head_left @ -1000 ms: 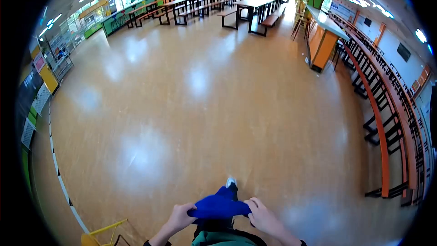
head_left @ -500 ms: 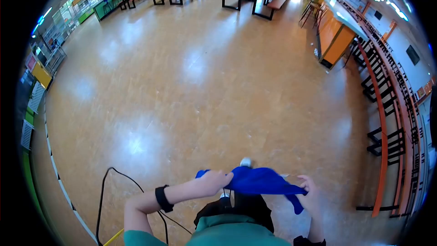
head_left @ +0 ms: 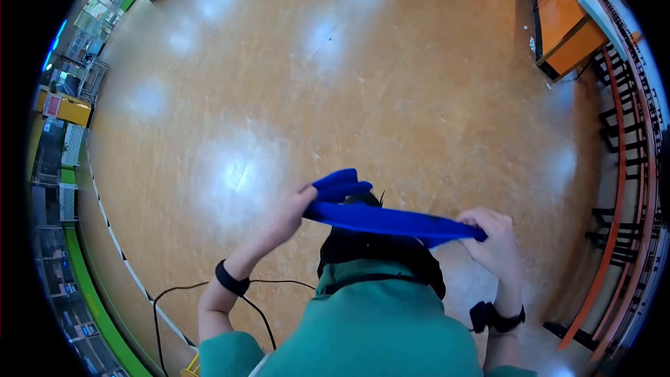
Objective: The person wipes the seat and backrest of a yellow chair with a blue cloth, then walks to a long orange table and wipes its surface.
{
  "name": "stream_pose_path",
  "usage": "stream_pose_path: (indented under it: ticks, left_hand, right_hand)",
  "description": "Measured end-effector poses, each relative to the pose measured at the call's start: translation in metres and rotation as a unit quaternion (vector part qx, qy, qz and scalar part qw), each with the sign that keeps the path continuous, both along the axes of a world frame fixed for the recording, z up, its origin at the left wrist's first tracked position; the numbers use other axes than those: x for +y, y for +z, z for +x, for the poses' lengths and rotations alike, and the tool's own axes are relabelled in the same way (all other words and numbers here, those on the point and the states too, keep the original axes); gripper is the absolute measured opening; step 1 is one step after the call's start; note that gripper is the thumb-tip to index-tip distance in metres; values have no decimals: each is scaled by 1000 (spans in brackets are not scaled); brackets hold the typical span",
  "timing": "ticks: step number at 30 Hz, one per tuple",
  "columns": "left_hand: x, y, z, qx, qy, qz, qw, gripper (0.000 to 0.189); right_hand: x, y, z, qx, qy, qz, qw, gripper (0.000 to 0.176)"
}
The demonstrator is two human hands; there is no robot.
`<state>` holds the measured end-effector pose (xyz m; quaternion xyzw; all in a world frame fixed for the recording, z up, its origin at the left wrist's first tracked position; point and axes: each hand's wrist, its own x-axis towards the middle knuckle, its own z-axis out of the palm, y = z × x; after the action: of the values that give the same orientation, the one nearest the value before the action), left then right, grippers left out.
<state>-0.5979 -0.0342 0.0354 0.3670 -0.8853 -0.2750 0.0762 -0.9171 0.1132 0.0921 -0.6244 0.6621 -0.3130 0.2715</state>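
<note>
A blue cloth (head_left: 391,220) is stretched in a narrow band between my two hands, in front of my green shirt and dark trousers. My left hand (head_left: 289,211) grips its left end, with a loose flap of the cloth sticking up and to the right beside the fingers. At the other end, my right hand (head_left: 491,234) pinches the cloth's tip between thumb and fingers. Each wrist wears a black band.
An orange counter (head_left: 562,28) stands at the upper right, with long red benches (head_left: 618,167) along the right side. A black cable (head_left: 158,321) loops at lower left near a yellow object (head_left: 191,368). Green-edged shelving (head_left: 91,307) lines the left.
Both hands have risen in view and the cloth is now pulled into a flatter, tighter band. The view has tilted down, so more of the shirt shows and the far tables have mostly left it.
</note>
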Motion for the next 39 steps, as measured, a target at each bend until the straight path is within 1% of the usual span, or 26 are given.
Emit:
stream_pose_path:
  ticks: [2,4,5,8,11,13,15,17,18,20,22,23,24,26,27,28,32,36,38,39]
  left_hand:
    - [-46,-5,2,20,70,-45,996,24]
    - [-98,8,-4,24,119,-45,992,28]
    - [-128,4,-1,-18,110,-94,989,29]
    - [-212,3,-13,11,168,-146,975,32]
    - [-300,8,-29,-1,162,-135,978,31]
    - [-343,11,-38,-5,137,-159,978,29]
    - [-408,13,-64,-20,111,-177,978,28]
    - [-449,12,-91,-61,82,-156,982,26]
    - [-471,12,-107,-44,57,-159,985,25]
    - [-512,13,-125,-43,17,-123,991,23]
    - [-564,7,-150,-61,-13,-49,997,22]
    - [-589,3,-163,-61,-31,-37,997,22]
    - [-614,-1,-177,-72,-31,-11,997,25]
    - [-668,-6,-204,-82,-27,37,996,21]
    - [-681,-4,-199,-85,-17,49,995,21]
    - [-707,-4,-210,-86,-10,61,994,21]
    - [-803,-5,-226,-72,21,87,993,24]
    - [-866,13,-238,-43,78,72,993,23]
    - [-905,9,-242,-37,106,68,991,22]
    - [-927,-1,-241,-25,115,81,990,20]
  right_hand:
    - [-64,10,-3,-2,41,-70,997,20]
    - [-125,17,-16,41,108,-57,992,21]
    - [-155,17,-24,63,141,-55,987,22]
    - [-241,-1,-47,131,172,-72,974,23]
    - [-321,-17,-71,130,167,-61,976,22]
    - [-357,-19,-82,108,147,-54,982,20]
    - [-407,-23,-104,92,113,-45,988,18]
    - [-440,-26,-122,69,68,-43,994,19]
    - [-458,-26,-130,60,45,-44,996,19]
    - [-488,-26,-145,43,-1,21,999,19]
    - [-531,-34,-180,36,-26,59,997,18]
    - [-553,-39,-194,25,-40,80,996,17]
    - [-576,-47,-208,28,-39,85,995,17]
    - [-624,-60,-235,33,-40,99,994,18]
    - [-636,-58,-230,34,-33,101,994,18]
    - [-663,-57,-241,37,-28,103,994,18]
    - [-764,-59,-276,28,13,72,997,15]
    - [-873,-57,-297,59,83,41,994,13]
    - [-926,-60,-312,61,105,10,993,11]
    - [-950,-64,-317,60,109,10,992,11]
